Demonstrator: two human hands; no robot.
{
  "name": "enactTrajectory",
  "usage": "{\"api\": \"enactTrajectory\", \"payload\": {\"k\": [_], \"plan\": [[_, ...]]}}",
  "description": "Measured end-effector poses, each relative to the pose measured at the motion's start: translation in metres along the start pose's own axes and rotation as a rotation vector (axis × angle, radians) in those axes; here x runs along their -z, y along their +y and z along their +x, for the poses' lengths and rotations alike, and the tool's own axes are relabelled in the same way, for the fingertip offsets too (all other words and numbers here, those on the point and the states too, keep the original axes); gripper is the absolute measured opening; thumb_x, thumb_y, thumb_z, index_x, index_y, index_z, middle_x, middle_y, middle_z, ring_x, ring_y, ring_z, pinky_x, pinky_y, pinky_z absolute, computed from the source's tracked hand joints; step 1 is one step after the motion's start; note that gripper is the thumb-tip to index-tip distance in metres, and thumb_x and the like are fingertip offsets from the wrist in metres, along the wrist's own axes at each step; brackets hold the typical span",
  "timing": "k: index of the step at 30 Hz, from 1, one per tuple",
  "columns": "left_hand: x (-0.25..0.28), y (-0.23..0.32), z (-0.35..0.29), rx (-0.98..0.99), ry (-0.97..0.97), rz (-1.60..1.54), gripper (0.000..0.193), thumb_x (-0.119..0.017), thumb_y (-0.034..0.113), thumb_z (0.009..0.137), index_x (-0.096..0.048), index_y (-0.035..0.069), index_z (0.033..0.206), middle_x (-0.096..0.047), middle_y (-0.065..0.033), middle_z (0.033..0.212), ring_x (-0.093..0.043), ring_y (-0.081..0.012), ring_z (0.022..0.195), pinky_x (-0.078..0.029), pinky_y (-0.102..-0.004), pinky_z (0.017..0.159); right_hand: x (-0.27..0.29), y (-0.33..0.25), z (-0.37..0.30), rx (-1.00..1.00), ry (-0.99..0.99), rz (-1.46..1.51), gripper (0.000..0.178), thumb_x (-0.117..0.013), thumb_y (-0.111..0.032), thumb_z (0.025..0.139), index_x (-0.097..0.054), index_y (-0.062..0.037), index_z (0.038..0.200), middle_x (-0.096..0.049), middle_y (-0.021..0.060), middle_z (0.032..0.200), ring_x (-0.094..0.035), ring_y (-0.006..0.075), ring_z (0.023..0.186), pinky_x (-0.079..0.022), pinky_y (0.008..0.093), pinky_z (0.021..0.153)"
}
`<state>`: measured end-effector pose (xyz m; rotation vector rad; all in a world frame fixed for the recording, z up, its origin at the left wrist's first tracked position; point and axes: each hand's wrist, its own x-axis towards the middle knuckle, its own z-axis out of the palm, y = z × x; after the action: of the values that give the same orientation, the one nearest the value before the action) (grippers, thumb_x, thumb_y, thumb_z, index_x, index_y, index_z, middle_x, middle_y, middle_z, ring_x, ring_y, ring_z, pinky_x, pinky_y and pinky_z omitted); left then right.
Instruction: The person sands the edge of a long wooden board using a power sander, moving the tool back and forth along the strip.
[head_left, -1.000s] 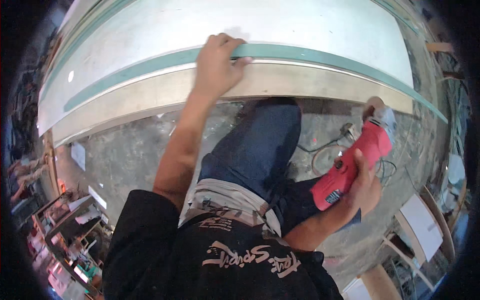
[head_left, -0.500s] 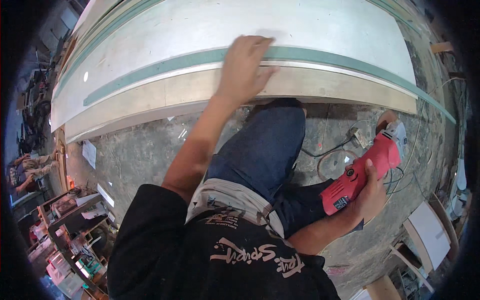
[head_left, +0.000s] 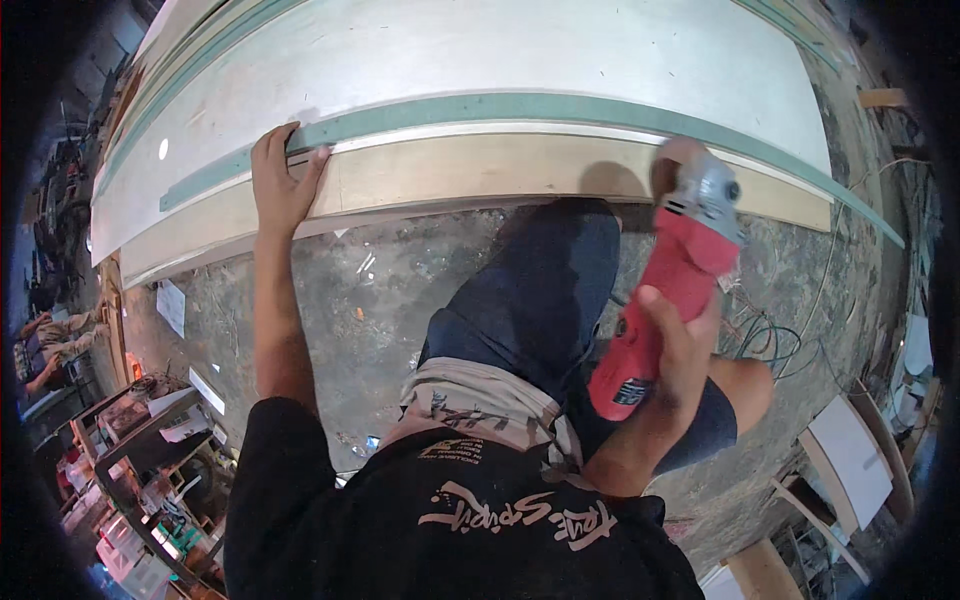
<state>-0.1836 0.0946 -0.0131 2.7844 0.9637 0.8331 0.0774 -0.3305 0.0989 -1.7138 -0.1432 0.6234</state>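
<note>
My right hand [head_left: 680,340] is wrapped round the red body of an angle grinder [head_left: 660,310]. The grinder's grey head and brownish disc [head_left: 682,152] are raised over the near edge of the panel, at the right; whether the disc touches anything I cannot tell. Over to the left, my left hand [head_left: 284,188] rests on a long, thin green strip [head_left: 440,112], thumb spread from the fingers. That strip lies along a pale wooden board [head_left: 470,170] at the near side of a large white panel [head_left: 560,50], its right end sticking out past the panel.
Cables [head_left: 770,340] lie coiled on the stained floor [head_left: 390,290] at right. Curved board offcuts [head_left: 850,460] stand at lower right. A cluttered shelf [head_left: 150,460] is at lower left, and another person [head_left: 60,345] sits at far left.
My left hand has slid left along the green strip. The angle grinder has come up and leftward in my right hand, from beside my leg to over the board's edge.
</note>
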Motion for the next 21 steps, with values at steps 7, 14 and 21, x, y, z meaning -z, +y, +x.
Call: {"api": "enactTrajectory", "payload": {"k": [7,14,21], "plan": [[0.0,0.007,-0.002,0.13,0.034,-0.202,0.043,-0.085,0.019,0.086,-0.067,0.003,0.122,-0.065,-0.0165,0.12,-0.06,-0.0352,0.115,-0.05,-0.0443,0.099,-0.064,-0.001,0.005,-0.024,-0.303,-0.073,0.055,-0.087,-0.019,0.084,-0.061,0.0015,0.127,-0.069,0.0079,0.108,-0.066,0.0161,0.092,-0.054,0.0335,0.084],[0.002,0.003,-0.005,0.127,0.035,-0.208,0.043,-0.086,0.017,0.085,-0.066,0.003,0.12,-0.067,-0.0149,0.116,-0.062,-0.0345,0.11,-0.05,-0.0438,0.097,-0.101,0.006,0.013,0.007,-0.362,-0.097,0.051,-0.086,-0.018,0.084,-0.06,0.0011,0.124,-0.068,0.0068,0.104,-0.065,0.0154,0.091,-0.054,0.0334,0.083],[0.0,0.001,-0.006,0.167,0.006,-0.212,0.045,-0.087,0.02,0.085,-0.066,0.004,0.122,-0.066,-0.0152,0.12,-0.061,-0.0339,0.115,-0.05,-0.0447,0.099,-0.106,0.014,0.02,-0.024,-0.375,-0.134,0.05,-0.087,-0.02,0.084,-0.061,0.0011,0.121,-0.068,0.0077,0.102,-0.065,0.0164,0.09,-0.055,0.0349,0.084]]}}
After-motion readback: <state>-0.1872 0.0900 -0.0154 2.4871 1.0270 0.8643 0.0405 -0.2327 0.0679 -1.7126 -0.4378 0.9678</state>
